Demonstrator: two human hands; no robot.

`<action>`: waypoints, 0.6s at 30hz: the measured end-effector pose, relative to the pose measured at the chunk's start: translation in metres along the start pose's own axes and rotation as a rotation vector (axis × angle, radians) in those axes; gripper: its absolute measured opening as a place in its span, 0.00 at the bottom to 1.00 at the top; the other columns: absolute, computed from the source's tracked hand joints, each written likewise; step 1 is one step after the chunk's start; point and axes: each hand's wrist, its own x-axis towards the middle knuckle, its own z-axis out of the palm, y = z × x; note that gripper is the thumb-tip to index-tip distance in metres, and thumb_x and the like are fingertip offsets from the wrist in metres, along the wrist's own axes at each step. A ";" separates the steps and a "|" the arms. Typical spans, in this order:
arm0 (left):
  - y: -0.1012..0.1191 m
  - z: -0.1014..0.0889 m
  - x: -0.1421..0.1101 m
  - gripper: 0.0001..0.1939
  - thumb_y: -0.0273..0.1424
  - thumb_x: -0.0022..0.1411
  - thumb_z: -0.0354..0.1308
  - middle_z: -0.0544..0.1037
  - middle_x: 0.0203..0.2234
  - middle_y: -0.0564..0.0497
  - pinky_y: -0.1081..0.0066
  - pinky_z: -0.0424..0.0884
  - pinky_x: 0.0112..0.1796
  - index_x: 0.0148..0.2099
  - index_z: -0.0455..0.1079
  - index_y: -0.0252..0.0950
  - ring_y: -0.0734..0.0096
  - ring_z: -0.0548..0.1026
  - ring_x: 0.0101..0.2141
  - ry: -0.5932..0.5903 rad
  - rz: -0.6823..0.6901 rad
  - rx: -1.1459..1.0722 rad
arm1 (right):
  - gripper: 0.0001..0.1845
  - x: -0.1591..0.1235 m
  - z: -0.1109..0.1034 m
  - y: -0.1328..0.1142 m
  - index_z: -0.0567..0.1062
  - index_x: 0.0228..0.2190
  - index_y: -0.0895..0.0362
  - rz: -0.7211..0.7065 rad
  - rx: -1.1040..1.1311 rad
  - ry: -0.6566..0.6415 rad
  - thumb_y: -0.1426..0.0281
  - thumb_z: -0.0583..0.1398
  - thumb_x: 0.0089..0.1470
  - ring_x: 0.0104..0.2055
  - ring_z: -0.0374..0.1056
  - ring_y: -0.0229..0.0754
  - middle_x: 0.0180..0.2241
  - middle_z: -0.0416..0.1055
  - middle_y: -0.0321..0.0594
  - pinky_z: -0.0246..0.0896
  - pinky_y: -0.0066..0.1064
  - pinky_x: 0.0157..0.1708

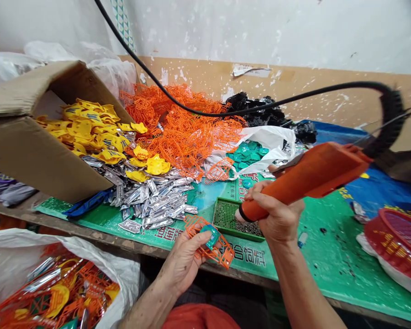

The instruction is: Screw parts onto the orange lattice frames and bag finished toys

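Note:
My left hand is closed on an orange plastic frame near the table's front edge. Its thumb presses a small teal plastic piece against that frame. Wrapped around an orange corded electric screwdriver is my right hand. The tool tilts, its dark nose end down over a shallow green tray of small screws. Whether the tip touches the screws, I cannot tell. The tray lies just beyond the orange frame.
Shiny metal plates, yellow plastic pieces spilling from a cardboard box, and orange frames are heaped behind. Teal pieces fill a white bag. A black cable arches overhead. Right stands a red basket; lower left, a filled sack.

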 end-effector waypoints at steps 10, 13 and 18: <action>-0.005 0.000 0.001 0.16 0.32 0.46 0.70 0.79 0.30 0.51 0.67 0.74 0.32 0.39 0.73 0.35 0.67 0.77 0.28 -0.012 0.014 -0.006 | 0.17 -0.032 0.018 -0.051 0.73 0.35 0.50 0.101 0.259 -0.189 0.80 0.60 0.41 0.26 0.65 0.37 0.25 0.68 0.31 0.65 0.36 0.33; -0.004 0.002 -0.001 0.16 0.32 0.47 0.69 0.79 0.31 0.50 0.66 0.74 0.32 0.40 0.74 0.35 0.66 0.77 0.29 -0.040 0.026 -0.005 | 0.18 -0.042 0.021 -0.051 0.73 0.36 0.48 0.130 0.270 -0.226 0.79 0.61 0.42 0.27 0.65 0.37 0.25 0.67 0.31 0.66 0.37 0.33; -0.004 0.003 -0.003 0.16 0.33 0.45 0.70 0.79 0.31 0.50 0.66 0.74 0.32 0.38 0.74 0.36 0.66 0.76 0.29 -0.033 0.036 -0.004 | 0.24 -0.046 0.021 -0.048 0.72 0.42 0.46 0.152 0.267 -0.224 0.78 0.62 0.42 0.27 0.65 0.38 0.25 0.67 0.31 0.66 0.36 0.32</action>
